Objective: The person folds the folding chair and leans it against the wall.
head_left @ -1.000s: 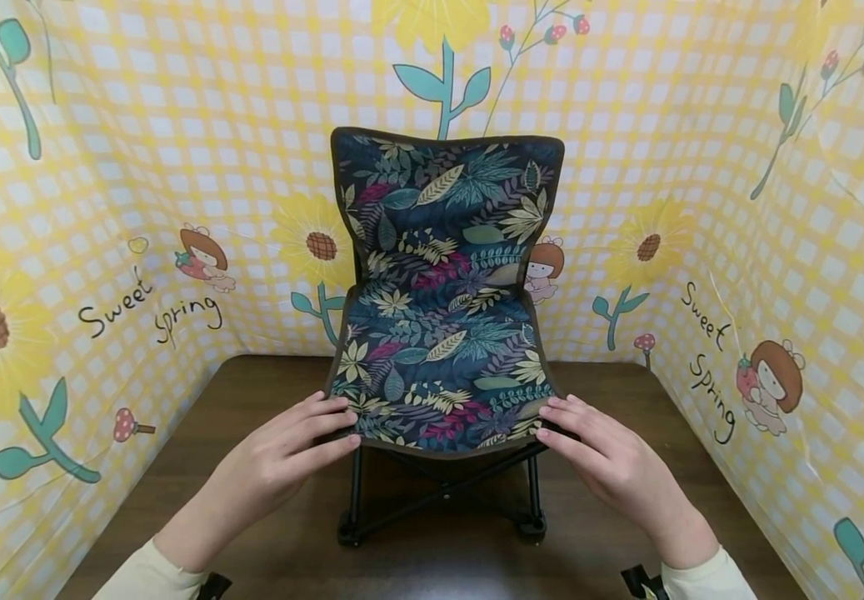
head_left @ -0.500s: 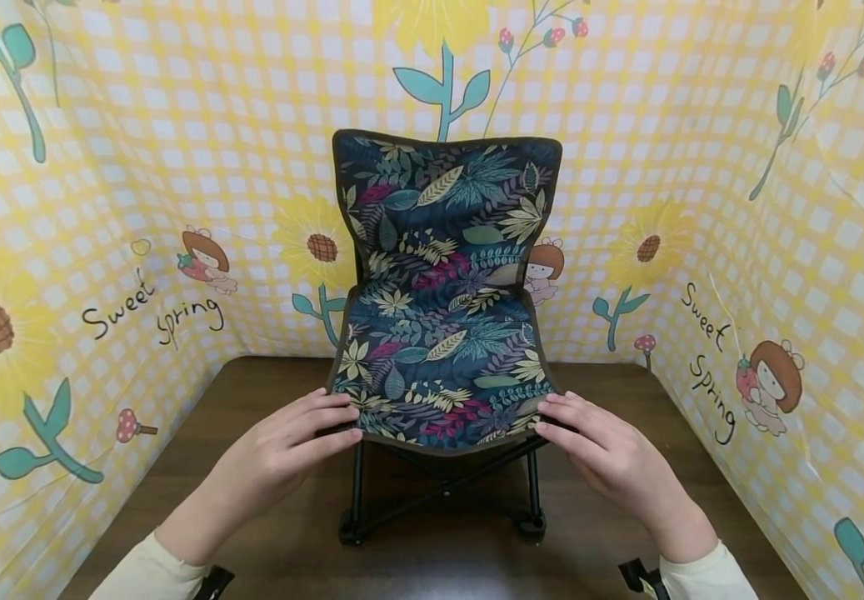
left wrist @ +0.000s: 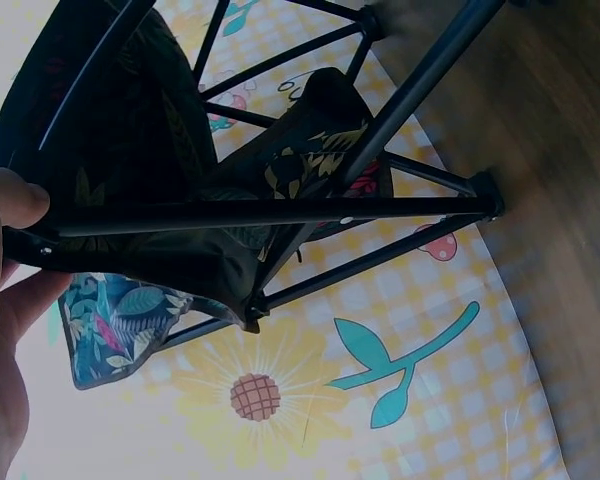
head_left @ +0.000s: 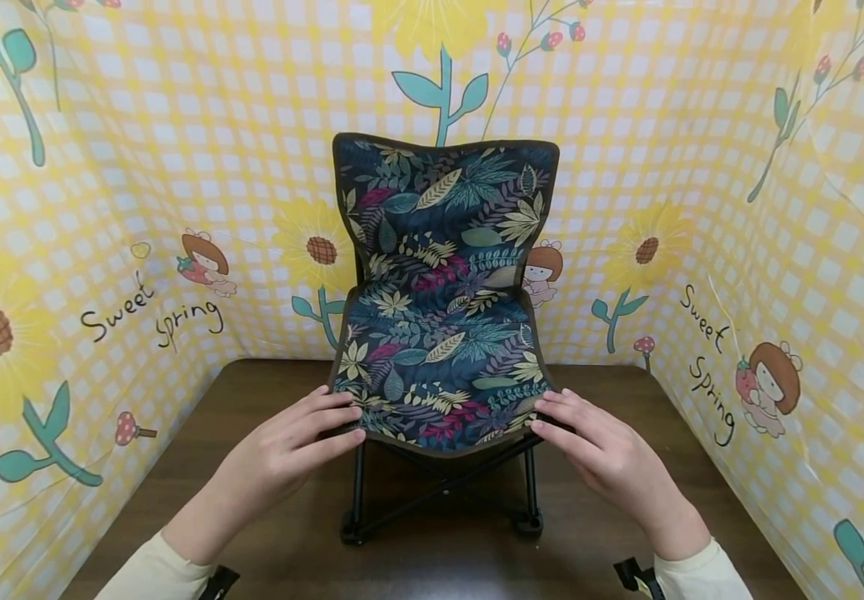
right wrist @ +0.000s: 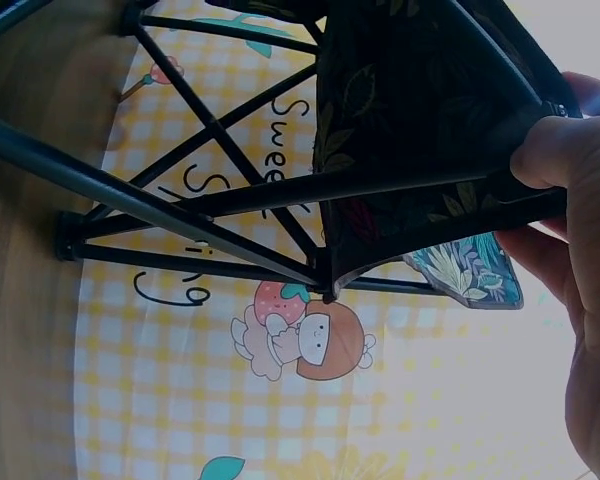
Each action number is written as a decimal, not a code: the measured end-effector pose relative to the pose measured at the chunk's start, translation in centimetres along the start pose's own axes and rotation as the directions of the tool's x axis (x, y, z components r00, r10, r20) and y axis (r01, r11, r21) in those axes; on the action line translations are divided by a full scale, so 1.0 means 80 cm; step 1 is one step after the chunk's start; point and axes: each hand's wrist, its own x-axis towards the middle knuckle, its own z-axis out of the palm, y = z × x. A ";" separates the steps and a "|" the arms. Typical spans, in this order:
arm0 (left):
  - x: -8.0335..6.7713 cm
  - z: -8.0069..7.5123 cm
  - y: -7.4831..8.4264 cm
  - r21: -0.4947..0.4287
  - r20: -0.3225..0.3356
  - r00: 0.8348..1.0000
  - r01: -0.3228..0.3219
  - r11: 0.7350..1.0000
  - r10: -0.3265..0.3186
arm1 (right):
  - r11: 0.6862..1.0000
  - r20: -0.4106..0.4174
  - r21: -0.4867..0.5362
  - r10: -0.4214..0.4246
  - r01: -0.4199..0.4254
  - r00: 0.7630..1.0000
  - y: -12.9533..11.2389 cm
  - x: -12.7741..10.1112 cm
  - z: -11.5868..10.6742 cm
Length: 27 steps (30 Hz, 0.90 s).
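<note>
— Where is the folding chair [head_left: 442,317]?
— It stands upright on the table [head_left: 252,400], before the yellow backdrop [head_left: 102,208].
— And the hands?
— The left hand [head_left: 282,454] grips the seat's front left corner, the right hand [head_left: 604,454] the front right one; fingers [head_left: 334,417] lie on top, thumbs go under.

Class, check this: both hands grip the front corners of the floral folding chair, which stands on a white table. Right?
Not quite. The table is dark brown wood, not white, as the head view shows. The left hand and right hand do grip the front corners of the floral folding chair.
</note>
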 end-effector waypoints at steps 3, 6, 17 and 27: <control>0.002 0.001 0.000 -0.002 0.008 1.000 0.005 1.000 -0.005 | 1.000 -0.003 -0.010 -0.001 0.001 1.000 0.000 0.002 0.000; 0.004 0.001 0.000 -0.005 0.017 1.000 0.010 1.000 -0.010 | 1.000 -0.007 -0.016 -0.001 0.001 1.000 0.001 0.004 0.000; 0.012 0.000 -0.004 -0.007 0.021 1.000 0.012 1.000 -0.012 | 1.000 0.005 -0.025 -0.003 0.003 1.000 0.002 0.013 -0.001; 0.019 -0.003 -0.005 -0.005 0.024 1.000 0.007 1.000 -0.007 | 0.999 0.011 -0.043 -0.011 0.011 1.000 0.003 0.023 -0.005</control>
